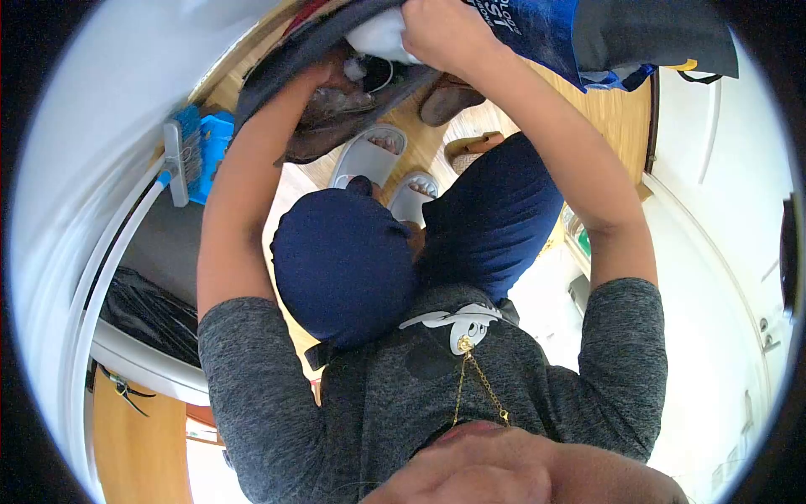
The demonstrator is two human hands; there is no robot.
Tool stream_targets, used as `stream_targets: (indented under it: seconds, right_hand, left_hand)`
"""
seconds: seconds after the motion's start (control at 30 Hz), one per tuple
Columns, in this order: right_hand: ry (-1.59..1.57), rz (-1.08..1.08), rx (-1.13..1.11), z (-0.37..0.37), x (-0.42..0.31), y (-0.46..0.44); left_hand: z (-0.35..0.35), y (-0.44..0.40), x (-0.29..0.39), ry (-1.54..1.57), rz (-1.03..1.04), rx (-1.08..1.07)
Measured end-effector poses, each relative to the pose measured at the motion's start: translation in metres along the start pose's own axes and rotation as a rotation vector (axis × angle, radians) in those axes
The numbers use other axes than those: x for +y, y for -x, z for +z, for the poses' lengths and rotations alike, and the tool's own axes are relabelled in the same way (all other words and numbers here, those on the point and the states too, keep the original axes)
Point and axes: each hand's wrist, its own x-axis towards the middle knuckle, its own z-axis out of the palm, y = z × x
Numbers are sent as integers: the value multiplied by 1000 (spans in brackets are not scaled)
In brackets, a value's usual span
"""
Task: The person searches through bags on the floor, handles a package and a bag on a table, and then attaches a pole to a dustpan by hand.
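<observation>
Both hands at dark bag [273, 77].
Left hand [337, 74] in its mouth, right hand [441, 32] against white item [375, 38]. Fingers mostly hidden, can't tell grip.

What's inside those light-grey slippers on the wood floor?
Feet: toes show at the open fronts of the light-grey, open-toed slippers. Grey uppers and dark navy fabric trousers cover most of the rest, hiding it.

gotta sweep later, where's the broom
The broom is at the left of the head view, beside the blue dustpan and left of the person's left forearm.
</observation>
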Motion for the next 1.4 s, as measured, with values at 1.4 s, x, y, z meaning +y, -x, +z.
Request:
stream_targets:
  seconds: [1.4]
  right_hand:
    - [-142,-70,358,-17,0,-22]
  left_hand:
    - [-2,-4,25,170,-304,251]
